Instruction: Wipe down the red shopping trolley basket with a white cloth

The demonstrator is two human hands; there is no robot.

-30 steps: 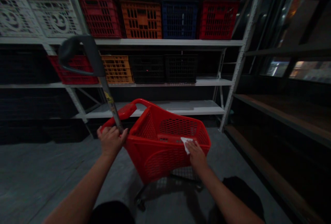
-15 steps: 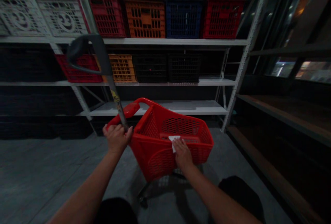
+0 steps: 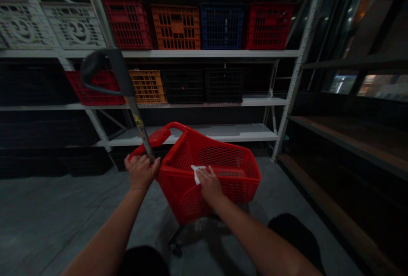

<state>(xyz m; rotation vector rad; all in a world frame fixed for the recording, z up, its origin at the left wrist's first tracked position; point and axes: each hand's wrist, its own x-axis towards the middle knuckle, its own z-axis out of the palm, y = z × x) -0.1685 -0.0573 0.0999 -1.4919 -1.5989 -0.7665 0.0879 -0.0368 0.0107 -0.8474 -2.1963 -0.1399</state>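
Note:
A red plastic shopping cart (image 3: 223, 182) on wheels stands on the grey floor in front of me. My left hand (image 3: 140, 173) is closed around the metal pole (image 3: 140, 129) of the cart's pull handle, whose dark grip (image 3: 100, 65) rises at the upper left. My right hand (image 3: 208, 184) presses a white cloth (image 3: 196, 173) against the near rim of the cart's basket, fingers laid over the cloth. A red carry handle (image 3: 156, 138) lies just behind my left hand.
Metal shelving (image 3: 204, 52) ahead carries red, orange, blue, black and white crates (image 3: 175, 27). More dark shelves (image 3: 350, 131) run along the right. A shelf upright (image 3: 287, 106) stands close behind the cart. Grey floor (image 3: 47, 216) spreads to the left.
My right hand has slid the white cloth leftwards along the basket's near rim, from its right end to nearer the left. My left hand keeps its hold on the pole.

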